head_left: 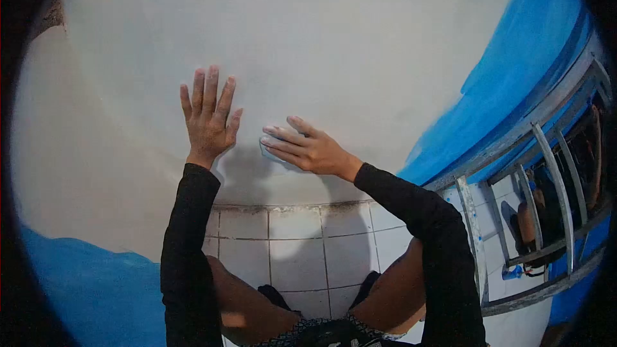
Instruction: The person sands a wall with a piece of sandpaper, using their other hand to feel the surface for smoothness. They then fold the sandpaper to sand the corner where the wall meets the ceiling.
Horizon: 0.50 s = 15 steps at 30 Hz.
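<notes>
My left hand (209, 122) lies flat against the white wall (360, 38), its fingers spread and pointing up, with nothing in it. To the right and slightly lower, my right hand (310, 149) presses on the same wall with its fingers pointing left. Under those fingers a thin pale piece (263, 149) shows at its edge; most of it is hidden by the hand, and I cannot tell its kind. The fingertips look whitish, as if dusty. Both arms wear black sleeves, and shadows fall on the wall below the hands.
Blue paint (520, 45) covers the wall at the upper right, and another blue area (90, 289) lies at the lower left. White floor tiles (297, 263) meet the wall's foot between my bent legs. A metal ladder-like frame (556, 186) stands close on the right.
</notes>
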Motion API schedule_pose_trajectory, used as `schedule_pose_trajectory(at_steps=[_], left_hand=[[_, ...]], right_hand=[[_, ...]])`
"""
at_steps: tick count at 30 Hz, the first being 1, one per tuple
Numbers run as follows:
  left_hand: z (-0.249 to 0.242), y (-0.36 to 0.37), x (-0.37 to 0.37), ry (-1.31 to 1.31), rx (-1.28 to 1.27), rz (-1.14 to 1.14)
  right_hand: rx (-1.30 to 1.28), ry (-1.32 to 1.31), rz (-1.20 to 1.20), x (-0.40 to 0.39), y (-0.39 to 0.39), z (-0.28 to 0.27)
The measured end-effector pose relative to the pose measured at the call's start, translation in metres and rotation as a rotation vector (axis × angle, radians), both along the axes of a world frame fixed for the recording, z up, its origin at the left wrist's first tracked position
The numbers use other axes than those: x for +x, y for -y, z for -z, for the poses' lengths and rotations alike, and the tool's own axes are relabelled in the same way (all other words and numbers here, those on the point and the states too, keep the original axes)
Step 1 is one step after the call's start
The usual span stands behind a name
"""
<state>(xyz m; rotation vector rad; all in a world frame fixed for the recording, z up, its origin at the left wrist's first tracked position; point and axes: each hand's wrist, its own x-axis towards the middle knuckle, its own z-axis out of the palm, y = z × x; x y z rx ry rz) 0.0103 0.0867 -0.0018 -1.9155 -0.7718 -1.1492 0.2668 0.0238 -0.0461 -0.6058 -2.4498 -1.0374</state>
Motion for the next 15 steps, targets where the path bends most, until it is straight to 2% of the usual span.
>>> schedule_pose_trajectory(at_steps=[3,5,7,8,11,12,13,15], left_hand=[[-0.001,0.001,-0.003,-0.059,0.007,-0.030],[-0.002,0.003,-0.004,-0.053,-0.019,-0.033],[-0.001,0.006,-0.007,-0.073,-0.032,-0.022],[-0.001,0.005,-0.007,-0.068,-0.018,0.001],[0.000,0.005,-0.007,-0.058,-0.030,0.003],[-0.001,0.007,-0.007,-0.058,-0.032,-0.004],[-0.002,0.006,-0.007,-0.057,-0.022,-0.002],[0.000,0.006,-0.009,-0.070,-0.044,-0.001]], right_hand=[[-0.138,0.064,-0.064,-0.002,0.000,0.016],[-0.083,0.091,-0.098,0.003,-0.006,0.007],[0.025,-0.082,-0.037,0.001,-0.002,-0.026],[0.073,-0.084,-0.027,0.004,-0.001,-0.047],[0.061,-0.106,0.014,-0.001,-0.002,-0.038],[-0.012,-0.086,-0.050,-0.002,-0.003,-0.016],[-0.097,0.030,-0.036,-0.002,-0.001,0.003],[-0.089,0.168,-0.061,0.001,0.000,0.024]])
